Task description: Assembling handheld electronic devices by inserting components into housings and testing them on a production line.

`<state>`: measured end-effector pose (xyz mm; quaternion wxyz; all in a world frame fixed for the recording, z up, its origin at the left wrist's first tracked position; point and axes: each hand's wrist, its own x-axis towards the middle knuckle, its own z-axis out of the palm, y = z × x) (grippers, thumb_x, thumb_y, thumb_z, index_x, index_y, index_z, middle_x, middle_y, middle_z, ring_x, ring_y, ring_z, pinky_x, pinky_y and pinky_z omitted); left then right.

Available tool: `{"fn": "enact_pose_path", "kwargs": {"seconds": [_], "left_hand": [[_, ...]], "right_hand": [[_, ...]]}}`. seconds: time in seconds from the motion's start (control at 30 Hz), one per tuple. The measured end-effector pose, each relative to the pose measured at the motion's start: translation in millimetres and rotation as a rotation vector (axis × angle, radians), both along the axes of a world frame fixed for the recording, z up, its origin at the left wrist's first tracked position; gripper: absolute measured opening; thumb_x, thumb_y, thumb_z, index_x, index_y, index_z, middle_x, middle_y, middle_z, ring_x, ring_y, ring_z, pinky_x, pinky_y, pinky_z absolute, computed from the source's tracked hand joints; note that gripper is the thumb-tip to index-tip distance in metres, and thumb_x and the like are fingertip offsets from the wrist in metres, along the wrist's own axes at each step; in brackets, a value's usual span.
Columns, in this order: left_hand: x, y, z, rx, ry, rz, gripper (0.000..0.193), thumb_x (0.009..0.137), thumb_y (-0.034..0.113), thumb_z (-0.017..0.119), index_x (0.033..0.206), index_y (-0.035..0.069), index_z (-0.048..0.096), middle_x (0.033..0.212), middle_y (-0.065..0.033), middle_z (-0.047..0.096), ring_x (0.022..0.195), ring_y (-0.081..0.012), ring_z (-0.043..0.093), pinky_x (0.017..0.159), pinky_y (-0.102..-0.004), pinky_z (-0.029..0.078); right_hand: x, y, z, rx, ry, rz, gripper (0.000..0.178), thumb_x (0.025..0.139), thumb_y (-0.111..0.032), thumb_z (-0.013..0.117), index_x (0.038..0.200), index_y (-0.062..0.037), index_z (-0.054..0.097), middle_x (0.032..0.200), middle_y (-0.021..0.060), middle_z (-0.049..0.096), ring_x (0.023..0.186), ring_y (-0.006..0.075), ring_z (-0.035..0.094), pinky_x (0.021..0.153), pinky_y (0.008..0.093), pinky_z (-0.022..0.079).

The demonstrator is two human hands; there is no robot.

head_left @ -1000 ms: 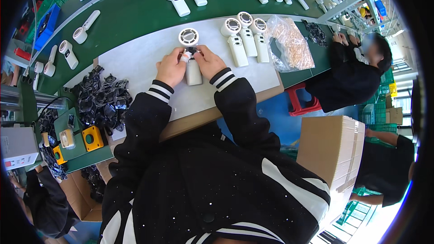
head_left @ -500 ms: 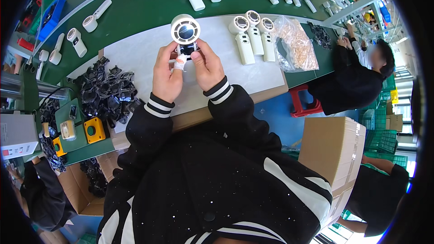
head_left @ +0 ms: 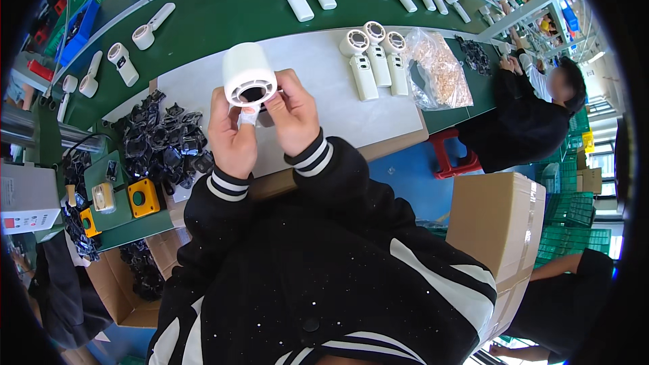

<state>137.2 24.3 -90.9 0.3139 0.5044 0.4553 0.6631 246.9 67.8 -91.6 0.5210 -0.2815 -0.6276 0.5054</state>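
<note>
A white handheld fan (head_left: 247, 67) is held between both my hands above the white sheet (head_left: 324, 118). It is tilted, with the smooth side of its round head up and the vented ring facing me. My left hand (head_left: 232, 140) grips it from the left, with a white wrap (head_left: 249, 116) on its thumb. My right hand (head_left: 296, 118) closes on it from the right, thumb near the ring. The fan's handle is mostly hidden by the head and my fingers. To the right, three similar fans (head_left: 365, 78) lie side by side.
Dark glossy plastic pieces (head_left: 162, 135) are heaped left of the sheet, by a yellow box with a green button (head_left: 144, 197). A clear bag of beige pieces (head_left: 443, 71) lies right. More fans (head_left: 295, 0) rest on the green conveyor (head_left: 216, 10). A co-worker (head_left: 541, 111) sits at right.
Both hands have shifted left and slightly nearer with the fan. Its head has tipped toward me, so its smooth side now shows and the ring points lower.
</note>
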Motion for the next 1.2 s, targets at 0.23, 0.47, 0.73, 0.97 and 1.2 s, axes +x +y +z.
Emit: {"fn": "enact_pose_path", "kwargs": {"seconds": [0.23, 0.47, 0.73, 0.97, 1.2], "left_hand": [[1, 4, 2, 0.034, -0.009, 0.045, 0.030, 0.086, -0.005, 0.048, 0.114, 0.002, 0.051, 0.110, -0.0100, 0.053, 0.095, -0.0171, 0.051, 0.084, -0.0279, 0.043], [-9, 24, -25, -0.184, -0.035, -0.032, 0.031, 0.090, -0.001, 0.046, 0.121, 0.001, 0.049, 0.117, -0.0127, 0.054, 0.101, -0.0189, 0.051, 0.088, -0.0290, 0.043], [30, 21, -49, -0.234, -0.002, -0.100, 0.049, 0.090, 0.001, 0.046, 0.138, 0.001, 0.036, 0.126, -0.0168, 0.050, 0.110, -0.0247, 0.051, 0.097, -0.0330, 0.039], [41, 31, -56, -0.356, 0.029, -0.184, 0.060, 0.087, 0.000, 0.051, 0.143, 0.002, 0.029, 0.125, -0.0176, 0.048, 0.105, -0.0243, 0.052, 0.092, -0.0324, 0.043], [52, 41, -56, -0.321, 0.082, -0.169, 0.060, 0.087, -0.001, 0.051, 0.142, 0.003, 0.029, 0.124, -0.0172, 0.048, 0.102, -0.0228, 0.053, 0.089, -0.0308, 0.044]], "right_hand": [[-7, -3, 1, -0.111, 0.200, 0.053, 0.031, 0.091, -0.004, 0.052, 0.122, -0.0013, 0.050, 0.107, 0.0085, 0.056, 0.090, 0.0151, 0.052, 0.083, 0.0255, 0.042], [3, 8, -25, -0.209, 0.239, 0.101, 0.043, 0.083, 0.002, 0.053, 0.125, -0.0019, 0.047, 0.107, 0.0108, 0.057, 0.090, 0.0166, 0.053, 0.082, 0.0261, 0.043], [17, 32, -45, -0.306, 0.354, 0.000, 0.046, 0.079, 0.005, 0.053, 0.125, -0.0026, 0.048, 0.103, 0.0105, 0.059, 0.091, 0.0168, 0.054, 0.081, 0.0266, 0.045], [29, 52, -56, -0.316, 0.267, -0.022, 0.046, 0.079, 0.005, 0.053, 0.124, -0.0034, 0.049, 0.101, 0.0102, 0.059, 0.090, 0.0168, 0.054, 0.080, 0.0264, 0.045], [37, 58, -62, -0.351, 0.231, -0.094, 0.046, 0.079, 0.005, 0.052, 0.123, -0.0035, 0.050, 0.100, 0.0096, 0.058, 0.088, 0.0157, 0.053, 0.079, 0.0253, 0.044]]}}
